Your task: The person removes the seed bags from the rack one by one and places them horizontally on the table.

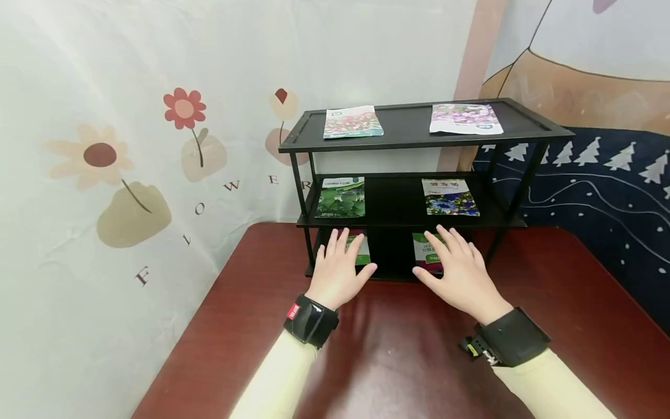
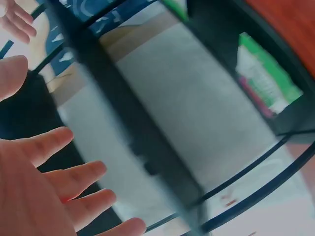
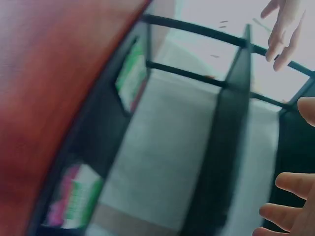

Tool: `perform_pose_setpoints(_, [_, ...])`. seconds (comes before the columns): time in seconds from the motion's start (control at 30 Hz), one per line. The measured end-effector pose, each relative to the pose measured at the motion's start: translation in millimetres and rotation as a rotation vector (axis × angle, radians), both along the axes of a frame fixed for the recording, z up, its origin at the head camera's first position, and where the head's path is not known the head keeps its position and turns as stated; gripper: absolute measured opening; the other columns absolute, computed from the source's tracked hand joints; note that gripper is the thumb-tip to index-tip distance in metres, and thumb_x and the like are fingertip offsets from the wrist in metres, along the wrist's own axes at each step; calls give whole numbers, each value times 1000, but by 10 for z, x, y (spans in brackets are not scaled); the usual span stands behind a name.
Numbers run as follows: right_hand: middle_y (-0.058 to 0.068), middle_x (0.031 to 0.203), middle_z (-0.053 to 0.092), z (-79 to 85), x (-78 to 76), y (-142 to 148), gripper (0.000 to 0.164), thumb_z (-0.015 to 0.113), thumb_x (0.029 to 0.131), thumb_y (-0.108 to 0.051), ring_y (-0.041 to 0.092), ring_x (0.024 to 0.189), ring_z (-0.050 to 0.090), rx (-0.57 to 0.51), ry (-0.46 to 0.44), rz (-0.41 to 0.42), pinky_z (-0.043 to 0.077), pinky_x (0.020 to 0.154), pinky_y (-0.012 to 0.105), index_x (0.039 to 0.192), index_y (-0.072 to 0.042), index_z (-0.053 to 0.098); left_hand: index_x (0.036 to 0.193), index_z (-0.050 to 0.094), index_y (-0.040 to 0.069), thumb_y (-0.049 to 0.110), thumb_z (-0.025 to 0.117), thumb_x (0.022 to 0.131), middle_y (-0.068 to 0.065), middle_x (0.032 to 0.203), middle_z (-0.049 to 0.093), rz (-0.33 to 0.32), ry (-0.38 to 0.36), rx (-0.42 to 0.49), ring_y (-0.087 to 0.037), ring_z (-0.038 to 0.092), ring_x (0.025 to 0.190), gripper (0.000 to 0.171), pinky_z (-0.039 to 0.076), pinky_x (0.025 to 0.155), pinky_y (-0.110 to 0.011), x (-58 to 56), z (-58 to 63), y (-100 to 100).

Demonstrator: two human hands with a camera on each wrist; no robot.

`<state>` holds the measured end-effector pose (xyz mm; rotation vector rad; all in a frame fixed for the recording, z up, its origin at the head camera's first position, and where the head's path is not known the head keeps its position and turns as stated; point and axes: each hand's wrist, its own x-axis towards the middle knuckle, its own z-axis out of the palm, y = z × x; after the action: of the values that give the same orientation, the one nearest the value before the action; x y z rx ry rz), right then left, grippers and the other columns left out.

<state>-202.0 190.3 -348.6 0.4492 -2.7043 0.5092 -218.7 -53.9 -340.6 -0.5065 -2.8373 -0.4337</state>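
My left hand (image 1: 337, 270) and right hand (image 1: 458, 276) reach toward a black three-tier shelf (image 1: 405, 125), fingers spread and holding nothing. In the head view, they overlap the lowest tier, partly hiding its left green packet (image 1: 363, 253) and right green-and-maroon packet (image 1: 425, 254). A green leafy packet (image 1: 341, 199) and a blue-flower packet (image 1: 450, 198) lie on the middle tier. On top are a pink-flower packet (image 1: 353, 122) and a purple-flower packet (image 1: 464, 119). The left wrist view shows spread fingers (image 2: 81, 179) beside the frame; in the right wrist view, fingertips (image 3: 290, 184) point toward it.
The shelf stands at the far end of a red-brown table (image 1: 392, 349). Behind it hangs a pale flower-print wall covering (image 1: 235, 52). A navy tree-print covering (image 1: 602, 174) is at the right. Thin posts (image 1: 526, 177) join the tiers at the corners.
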Motion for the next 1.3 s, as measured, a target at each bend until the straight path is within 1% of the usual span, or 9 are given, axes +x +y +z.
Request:
perform_pose_setpoints(0.13, [18,140,39,353,11,-87,66,58,88,-47,38,127,34,-18,65,33,26,97,61,138,-8,42,137,44,19,52,48,92,-9,145,35,-16,83,-30,-28,23,137,56,25,105,-51,20,320,-21])
perform_pose_setpoints(0.3, [10,109,63,984,-28,-219,42,56,91,-41,28,97,57,-38,137,57,46,78,48,120,-10,60,120,60,16,46,51,92,-5,124,57,-39,264,-77,-24,48,117,42,43,90,-43,-1,899,-68])
perform_pose_setpoints(0.4, [4,92,63,1323,-129,-279,35,54,92,-40,19,81,56,-13,169,73,45,64,39,112,-13,64,114,63,16,41,50,93,-4,114,62,-31,338,-91,-24,54,105,36,46,81,-41,-59,1232,-105])
perform_pose_setpoints(0.5, [2,83,60,1598,-253,-321,33,51,93,-39,17,72,52,14,168,81,41,59,36,109,-14,65,113,63,16,39,48,94,-3,109,62,3,351,-100,-23,54,97,33,46,76,-39,-154,1509,-135])
perform_pose_setpoints(0.63, [3,80,57,1848,-432,-360,31,48,94,-36,19,66,49,56,136,78,38,57,34,107,-13,65,111,62,16,37,47,94,-3,104,60,42,315,-110,-23,52,92,31,44,74,-38,-330,1751,-148])
perform_pose_setpoints(0.9, [7,86,59,2161,-812,-416,33,44,93,-37,23,70,53,158,27,41,39,59,37,107,-13,63,108,60,15,31,46,91,-2,93,60,103,181,-101,-19,56,79,27,45,64,-35,-658,2062,-78])
perform_pose_setpoints(1.03, [11,97,61,2327,-912,-423,38,43,93,-40,26,79,55,191,-36,28,41,65,41,112,-13,61,98,54,14,25,44,88,-1,84,54,121,117,-123,-19,51,75,19,39,62,-33,-711,2228,7])
perform_pose_setpoints(1.17, [16,108,60,2498,-1001,-422,43,42,94,-42,30,91,56,236,-103,22,43,72,45,117,-10,59,98,52,13,23,42,88,-1,84,50,135,17,-156,-18,49,78,18,36,63,-32,-718,2391,102])
perform_pose_setpoints(1.3, [20,121,54,2661,-1106,-425,50,40,94,-45,35,106,51,301,-231,22,41,82,51,123,-7,56,96,53,12,26,44,90,-2,87,51,142,-56,-193,-18,49,81,18,38,67,-32,-792,2516,170])
